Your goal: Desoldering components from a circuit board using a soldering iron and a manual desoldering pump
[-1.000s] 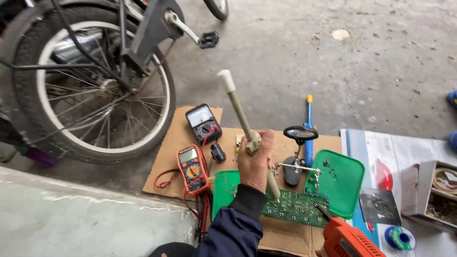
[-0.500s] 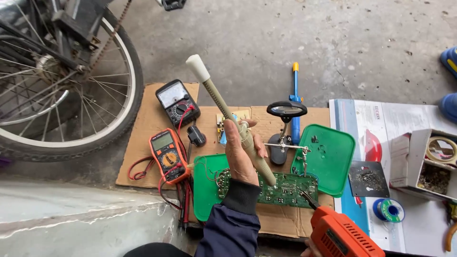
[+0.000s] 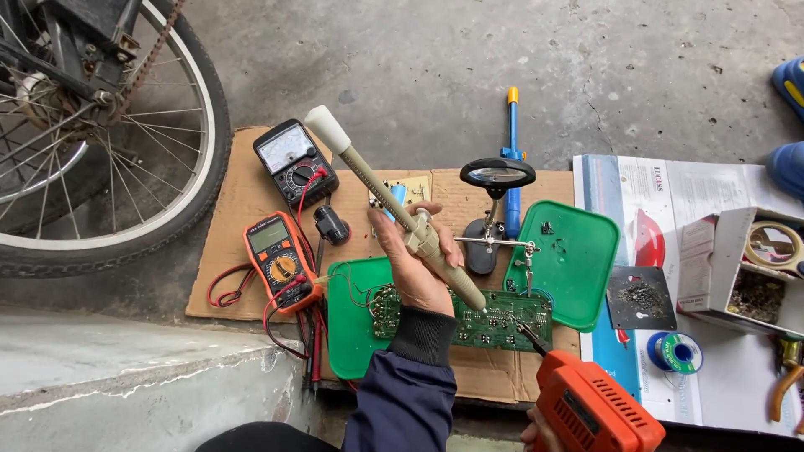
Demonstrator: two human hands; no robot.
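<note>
On a sheet of brown cardboard (image 3: 234,209) spread over the concrete floor, a green circuit board (image 3: 494,322) lies across two green plastic trays (image 3: 578,259), and both hands work over it. The left hand (image 3: 416,268) is clenched around the barrel of a beige desoldering pump (image 3: 394,209), which slants up and away with its white plunger knob high and its nozzle down at the board, touching it or just above; I cannot tell which. The right hand (image 3: 536,435) shows only as a bit of finger at the lower edge, wrapped round the grip of an orange soldering gun (image 3: 595,410), so its hold looks closed, though most of it is hidden. The gun's dark tip reaches up to the board's near edge, just beside the pump's nozzle. By my reading, the step in hand is clearing solder from one joint: heat from the gun, suction from the pump. The next move would call for keeping both tips steady on the same small spot and the nozzle close against the joint before the pump is fired, since the board rests loose on the trays and could shift. An orange digital multimeter (image 3: 275,255) and a black analogue meter (image 3: 293,159) sit to the left with their leads, a helping-hands stand with a magnifier (image 3: 497,176) stands behind the board, a solder spool (image 3: 674,351) lies to the right, and a bicycle wheel (image 3: 109,142) stands at far left.
</note>
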